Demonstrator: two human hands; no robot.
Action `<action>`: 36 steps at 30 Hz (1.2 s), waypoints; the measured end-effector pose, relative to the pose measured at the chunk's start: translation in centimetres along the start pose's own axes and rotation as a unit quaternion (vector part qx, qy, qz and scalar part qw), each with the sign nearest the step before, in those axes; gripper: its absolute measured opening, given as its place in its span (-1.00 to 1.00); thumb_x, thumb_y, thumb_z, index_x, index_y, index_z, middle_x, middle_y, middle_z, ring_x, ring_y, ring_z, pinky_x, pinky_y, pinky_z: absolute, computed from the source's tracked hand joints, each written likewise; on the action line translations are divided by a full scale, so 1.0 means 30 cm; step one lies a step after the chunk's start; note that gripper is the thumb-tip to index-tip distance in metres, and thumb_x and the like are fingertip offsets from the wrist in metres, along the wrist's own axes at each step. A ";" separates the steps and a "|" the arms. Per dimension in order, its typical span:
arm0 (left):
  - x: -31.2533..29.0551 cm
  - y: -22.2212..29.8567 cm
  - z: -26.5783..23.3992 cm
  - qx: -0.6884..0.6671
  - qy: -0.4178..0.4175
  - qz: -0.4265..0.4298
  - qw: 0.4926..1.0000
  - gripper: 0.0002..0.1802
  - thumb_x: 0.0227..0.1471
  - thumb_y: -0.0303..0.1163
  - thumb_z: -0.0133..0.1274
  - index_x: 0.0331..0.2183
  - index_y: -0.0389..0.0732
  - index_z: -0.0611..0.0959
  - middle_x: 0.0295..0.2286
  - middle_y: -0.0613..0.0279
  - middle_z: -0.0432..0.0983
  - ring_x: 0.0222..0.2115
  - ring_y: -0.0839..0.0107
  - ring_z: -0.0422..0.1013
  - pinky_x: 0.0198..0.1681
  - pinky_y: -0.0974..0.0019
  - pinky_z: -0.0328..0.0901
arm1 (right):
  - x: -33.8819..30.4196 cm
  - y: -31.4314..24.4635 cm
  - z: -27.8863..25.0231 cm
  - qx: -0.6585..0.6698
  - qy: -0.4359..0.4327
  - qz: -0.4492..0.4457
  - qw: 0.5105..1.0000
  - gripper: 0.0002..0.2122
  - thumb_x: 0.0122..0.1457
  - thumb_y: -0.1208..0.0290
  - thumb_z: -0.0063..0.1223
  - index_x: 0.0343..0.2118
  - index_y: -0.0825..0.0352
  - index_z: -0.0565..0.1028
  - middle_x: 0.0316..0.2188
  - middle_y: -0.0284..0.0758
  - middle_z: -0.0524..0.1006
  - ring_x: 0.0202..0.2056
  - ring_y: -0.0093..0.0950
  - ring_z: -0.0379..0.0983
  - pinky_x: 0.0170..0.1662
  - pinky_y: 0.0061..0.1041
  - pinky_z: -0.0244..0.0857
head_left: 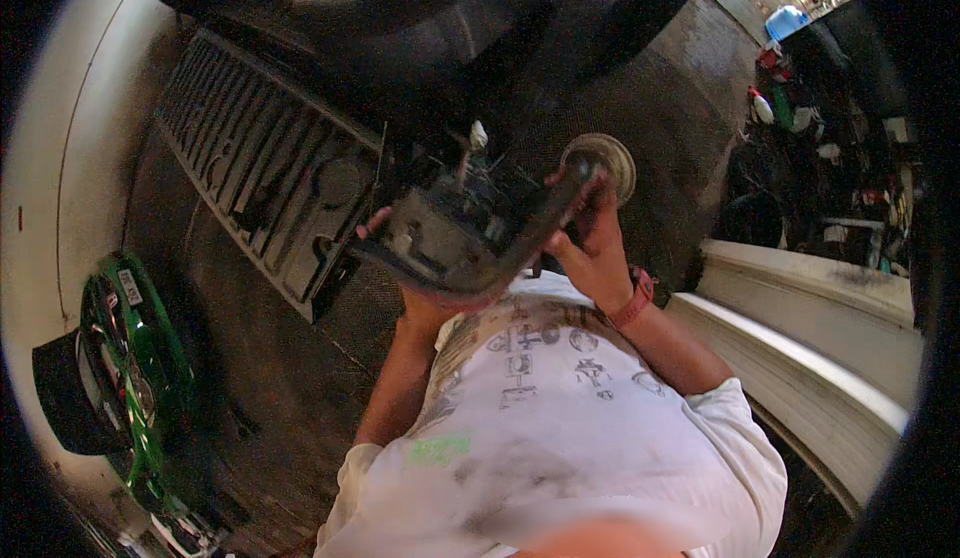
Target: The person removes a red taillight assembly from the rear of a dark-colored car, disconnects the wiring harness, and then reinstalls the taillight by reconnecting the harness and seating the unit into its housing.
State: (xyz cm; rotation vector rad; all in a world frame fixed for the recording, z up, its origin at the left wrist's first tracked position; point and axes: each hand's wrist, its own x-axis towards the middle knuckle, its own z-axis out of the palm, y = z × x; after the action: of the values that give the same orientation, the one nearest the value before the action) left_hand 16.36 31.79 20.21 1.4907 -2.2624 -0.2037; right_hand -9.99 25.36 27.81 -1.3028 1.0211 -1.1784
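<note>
Both hands hold a dark, bulky part point(440, 243) in front of my chest. It has a curved black rim, a boxy middle and thin wires or prongs; its exact kind is hard to tell. A small white-tipped piece point(478, 136) shows at its far side. My left hand point(432, 306) grips the lower left of the rim, with fingertips showing beyond its left edge. Closed around the right arm of the rim is my right hand point(592, 258), a red band on its wrist. A round beige disc point(612, 158) shows just beyond that hand; whether it touches the part is unclear.
A long ribbed metal panel point(270, 158) lies to the left on the dark floor. Green bodywork point(150, 388) stands at the lower left wall. Long white panels point(800, 343) lie at the right. Cluttered bottles and tools point(800, 123) fill the upper right; a large dark body point(400, 38) looms ahead.
</note>
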 end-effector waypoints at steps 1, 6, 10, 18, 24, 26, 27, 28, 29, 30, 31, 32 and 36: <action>-0.016 0.003 0.009 -0.025 0.014 -0.005 1.000 0.19 -0.11 0.43 0.26 0.37 -0.04 0.30 0.31 0.09 0.26 0.31 0.04 0.21 0.44 -0.12 -0.07 | -0.021 0.004 -0.014 -0.021 0.006 0.000 1.000 -0.23 0.17 0.13 0.39 0.28 0.35 0.15 0.21 -0.14 0.27 0.25 -0.26 0.26 0.32 -0.21 0.24; -0.073 0.069 0.063 -0.118 0.005 -0.033 0.992 0.15 -0.08 0.42 0.21 0.36 -0.07 0.31 0.29 0.09 0.29 0.30 0.05 0.23 0.43 -0.10 -0.03 | -0.060 -0.006 -0.072 -0.086 -0.045 0.012 0.995 -0.22 0.15 0.09 0.40 0.27 0.35 0.16 0.13 -0.18 0.33 0.16 -0.27 0.34 0.26 -0.24 0.29; -0.104 0.072 0.093 -0.183 -0.003 -0.065 0.981 0.13 -0.05 0.42 0.18 0.35 -0.09 0.32 0.28 0.08 0.31 0.29 0.05 0.24 0.42 -0.09 0.00 | -0.056 -0.061 -0.038 -0.049 -0.052 0.057 0.996 -0.28 0.14 0.13 0.41 0.23 0.36 0.25 0.00 -0.19 0.44 0.02 -0.26 0.48 0.16 -0.23 0.37; -0.058 0.032 0.048 -0.543 0.151 -0.311 0.766 0.08 0.01 0.42 0.11 0.33 -0.13 0.35 0.26 0.07 0.34 0.27 0.06 0.27 0.40 -0.06 0.06 | 0.079 -0.261 -0.031 -0.273 -0.175 -0.084 0.942 -0.34 0.16 0.30 0.37 0.27 0.43 0.32 0.07 0.01 0.43 -0.01 -0.03 0.52 0.02 -0.24 0.49; 0.125 -0.148 -0.060 -0.733 0.293 -0.292 0.540 0.05 0.05 0.42 0.06 0.32 -0.16 0.37 0.24 0.07 0.37 0.25 0.07 0.30 0.38 -0.03 0.10 | 0.203 -0.262 0.179 -0.238 -0.251 -0.150 0.926 -0.16 0.19 0.24 0.31 0.45 0.38 0.09 0.22 0.10 0.33 0.20 0.10 0.30 0.27 -0.14 0.25; 0.177 -0.192 -0.092 -0.778 0.318 -0.278 0.465 0.04 0.06 0.41 0.04 0.31 -0.17 0.37 0.23 0.07 0.38 0.24 0.07 0.31 0.38 -0.03 0.12 | 0.262 -0.248 0.266 -0.222 -0.288 -0.169 0.916 -0.15 0.21 0.23 0.29 0.45 0.38 0.06 0.30 0.11 0.27 0.26 0.12 0.24 0.31 -0.12 0.21; 0.198 -0.211 -0.105 -0.805 0.333 -0.277 0.406 0.04 0.07 0.41 0.03 0.31 -0.18 0.37 0.23 0.07 0.39 0.24 0.07 0.31 0.37 -0.02 0.12 | 0.290 -0.241 0.305 -0.229 -0.320 -0.151 0.907 -0.15 0.22 0.23 0.28 0.46 0.39 0.05 0.33 0.11 0.24 0.29 0.13 0.21 0.33 -0.11 0.20; 0.221 -0.244 -0.121 -0.838 0.355 -0.286 0.300 -0.03 0.14 0.38 -0.03 0.30 -0.17 0.39 0.22 0.09 0.40 0.22 0.07 0.34 0.35 -0.02 0.17 | 0.310 -0.235 0.338 -0.189 -0.346 -0.129 0.910 -0.17 0.25 0.21 0.24 0.46 0.38 0.03 0.40 0.12 0.14 0.37 0.12 0.11 0.39 -0.11 0.11; 0.236 -0.276 -0.139 -0.825 0.363 -0.305 0.308 -0.07 0.19 0.35 -0.07 0.30 -0.17 0.39 0.21 0.09 0.41 0.20 0.09 0.36 0.33 -0.01 0.19 | 0.332 -0.226 0.366 -0.168 -0.354 -0.123 0.912 -0.17 0.26 0.20 0.24 0.46 0.38 0.03 0.41 0.11 0.13 0.38 0.10 0.08 0.40 -0.11 0.09; 0.249 -0.312 -0.150 -0.811 0.371 -0.326 0.315 -0.12 0.23 0.32 -0.11 0.29 -0.17 0.40 0.20 0.09 0.43 0.19 0.11 0.37 0.32 -0.01 0.21 | 0.353 -0.215 0.398 -0.159 -0.371 -0.100 0.910 -0.17 0.26 0.19 0.24 0.46 0.37 0.02 0.42 0.11 0.12 0.40 0.08 0.05 0.42 -0.12 0.06; 0.256 -0.354 -0.166 -0.796 0.377 -0.346 0.323 -0.16 0.28 0.29 -0.16 0.29 -0.17 0.41 0.19 0.09 0.44 0.18 0.13 0.38 0.30 0.00 0.23 | 0.366 -0.202 0.416 -0.151 -0.386 -0.077 0.907 -0.17 0.27 0.18 0.24 0.47 0.37 0.02 0.42 0.10 0.11 0.42 0.07 0.03 0.43 -0.13 0.03; 0.267 -0.383 -0.156 -0.757 0.355 -0.313 0.450 -0.17 0.29 0.29 -0.16 0.29 -0.16 0.41 0.18 0.08 0.45 0.18 0.13 0.38 0.30 0.00 0.24 | 0.371 -0.189 0.433 -0.155 -0.376 -0.075 0.911 -0.17 0.28 0.16 0.23 0.47 0.36 0.02 0.43 0.09 0.10 0.43 0.04 0.02 0.44 -0.14 0.01; 0.265 -0.521 -0.172 -0.769 0.235 -0.287 0.521 -0.04 0.20 0.42 -0.14 0.33 -0.12 0.36 0.22 0.04 0.39 0.20 0.08 0.36 0.30 -0.03 0.23 | 0.345 -0.131 0.492 -0.211 -0.312 -0.127 0.918 -0.18 0.30 0.13 0.21 0.47 0.35 0.03 0.43 0.07 0.11 0.44 -0.02 0.02 0.46 -0.18 -0.02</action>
State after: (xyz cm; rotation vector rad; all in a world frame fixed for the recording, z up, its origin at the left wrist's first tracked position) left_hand 29.02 18.69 21.55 0.8220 -0.3666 -1.3378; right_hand 5.91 17.74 33.21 -2.0365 0.6517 -0.6440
